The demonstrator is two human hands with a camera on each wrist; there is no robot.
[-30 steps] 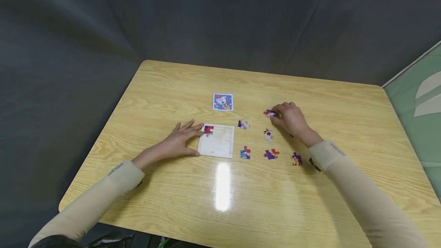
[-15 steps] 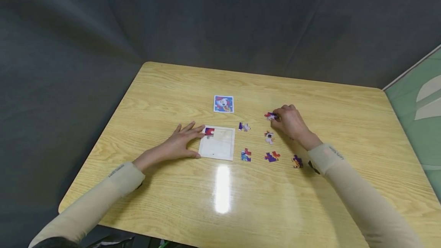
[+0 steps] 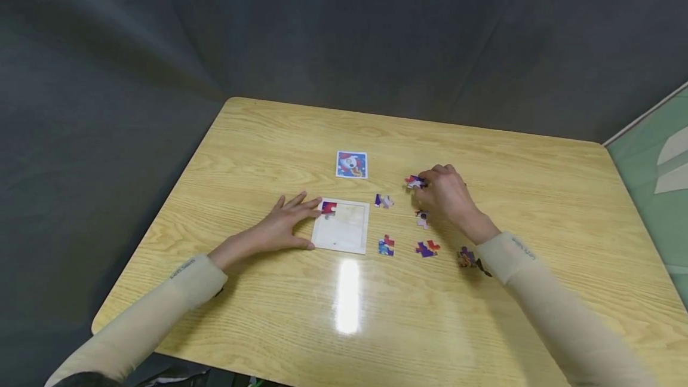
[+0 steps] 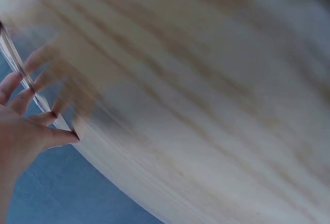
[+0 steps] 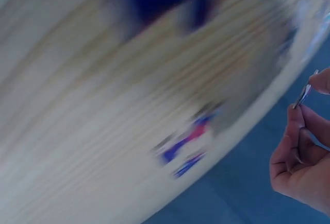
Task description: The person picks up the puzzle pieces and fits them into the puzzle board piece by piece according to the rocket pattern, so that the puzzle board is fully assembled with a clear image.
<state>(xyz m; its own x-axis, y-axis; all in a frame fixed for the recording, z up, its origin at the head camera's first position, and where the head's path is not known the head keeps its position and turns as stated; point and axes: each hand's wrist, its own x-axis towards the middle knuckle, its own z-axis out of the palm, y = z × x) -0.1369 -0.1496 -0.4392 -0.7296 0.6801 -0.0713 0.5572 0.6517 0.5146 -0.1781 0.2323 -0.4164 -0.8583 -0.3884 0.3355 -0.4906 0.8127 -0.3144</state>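
Note:
In the head view, my left hand (image 3: 282, 226) rests at the left side of a white puzzle tray (image 3: 344, 249), fingers spread and fairly straight. Its thumb lies by the tray's lower left corner and its fingertips by the upper left one. A red and purple puzzle piece (image 3: 329, 208) sits in that upper left corner. My right hand (image 3: 447, 196) pinches another jigsaw piece (image 3: 414, 182) between thumb and finger, to the right of the tray. The right wrist view shows the pinched piece (image 5: 304, 95) edge-on. Below that hand lies a white piece (image 3: 422, 220), partly hidden by it.
A square picture card (image 3: 352, 165) lies behind the tray. Loose pieces lie on the wooden table (image 3: 269, 315) right of the tray: a purple and white one (image 3: 384, 201), a blue and red one (image 3: 386, 245), a purple and orange one (image 3: 427, 249) and a dark one (image 3: 466, 257).
My right hand has moved a little left toward the tray, taking the pinched jigsaw piece with it. My left hand keeps its place at the tray.

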